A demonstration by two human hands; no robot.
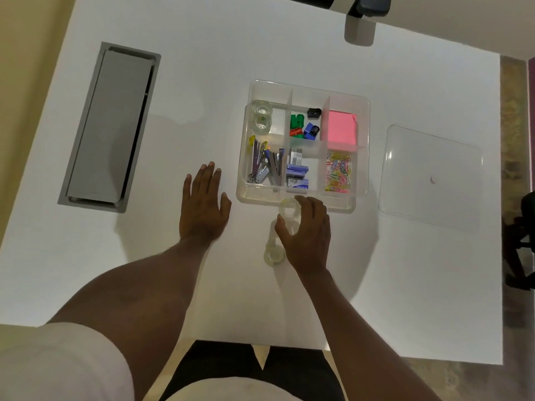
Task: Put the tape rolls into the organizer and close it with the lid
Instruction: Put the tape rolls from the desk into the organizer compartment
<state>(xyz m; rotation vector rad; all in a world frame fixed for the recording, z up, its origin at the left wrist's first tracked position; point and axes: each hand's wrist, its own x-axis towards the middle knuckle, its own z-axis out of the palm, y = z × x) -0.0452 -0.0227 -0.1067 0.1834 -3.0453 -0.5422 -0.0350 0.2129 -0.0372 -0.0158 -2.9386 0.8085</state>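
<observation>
A clear plastic organizer (363,99) with several compartments stands in the middle of the white table. Two clear tape rolls (262,118) lie in its far left compartment. My right hand (307,233) is curled around another clear tape roll (288,211) just in front of the organizer's near edge. One more tape roll (273,256) lies on the table beside my right wrist. My left hand (204,202) rests flat on the table, fingers spread, left of the organizer. The clear lid (431,178) lies flat on the table to the organizer's right.
The other compartments hold staple removers (265,166), staple boxes (296,176), sharpeners (305,125), pink sticky notes (340,127) and coloured paper clips (338,172). A grey cable hatch (111,125) is set into the table at left. A dark chair part (370,7) shows beyond the far edge.
</observation>
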